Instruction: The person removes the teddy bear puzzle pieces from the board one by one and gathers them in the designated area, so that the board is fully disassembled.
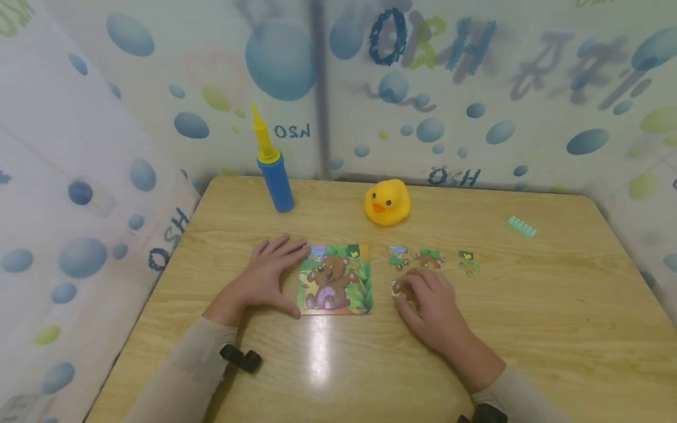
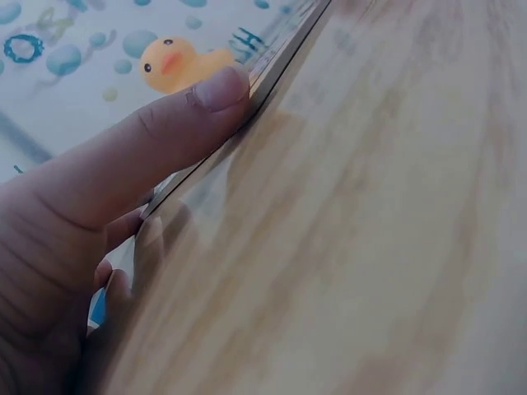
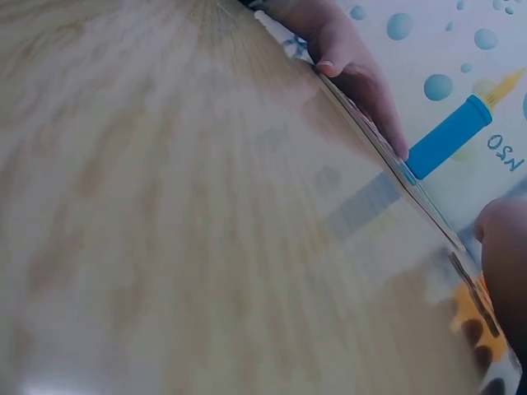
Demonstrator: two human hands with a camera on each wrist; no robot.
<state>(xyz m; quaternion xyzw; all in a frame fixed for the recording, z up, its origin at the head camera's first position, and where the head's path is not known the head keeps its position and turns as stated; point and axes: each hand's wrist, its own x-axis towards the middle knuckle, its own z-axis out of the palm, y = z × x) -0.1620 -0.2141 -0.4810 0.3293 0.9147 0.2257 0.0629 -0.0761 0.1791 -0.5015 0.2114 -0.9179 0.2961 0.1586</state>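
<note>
A square bear jigsaw puzzle [image 1: 334, 281] lies in its board on the wooden table. At the board's left side, my left hand [image 1: 270, 273] has its thumb and fingers spread, with the thumb touching the lower corner and a fingertip by the upper one. To the right of the board, my right hand [image 1: 431, 305] pinches a small puzzle piece [image 1: 395, 288] between thumb and forefinger, low over the table; the fingers partly cover it. Loose beyond that hand lie a blue-and-green piece [image 1: 398, 256], a brown-and-green piece [image 1: 431, 259] and a green piece with a yellow spot [image 1: 468, 262].
Toward the back of the table [image 1: 555, 329] stand a blue hand pump with yellow nozzle [image 1: 277, 182] and a yellow rubber duck [image 1: 388, 202]. A mint toy brick [image 1: 522, 227] lies at the back right. Walls with a bubble pattern rise behind and at both sides.
</note>
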